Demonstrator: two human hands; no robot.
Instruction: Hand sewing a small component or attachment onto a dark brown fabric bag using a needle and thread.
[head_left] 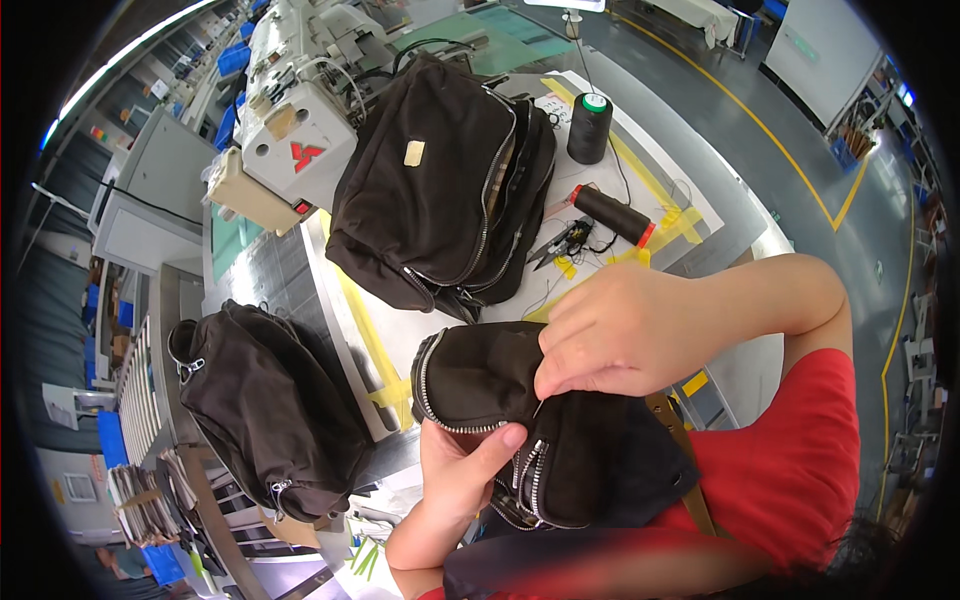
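A small dark brown fabric bag (600, 450) with silver zippers lies in front of me at the table's near edge. My left hand (465, 465) grips its lower left side, thumb pressed on the cloth beside the zipper. Above the bag, my right hand (615, 335) is closed in a pinch. From its fingertips a thin sewing needle (540, 407) sticks out, pointing down at the fabric near my left thumb. Any thread on the needle is too fine to make out. The bag's underside and my left fingers behind it are hidden.
A larger dark bag (430, 190) stands beyond my hands, and another bag (275, 410) lies at the left. Near the right hand are a thread cone (590, 130), a thread spool (612, 215) and thread snips (555, 243). A sewing machine (300, 140) stands far left.
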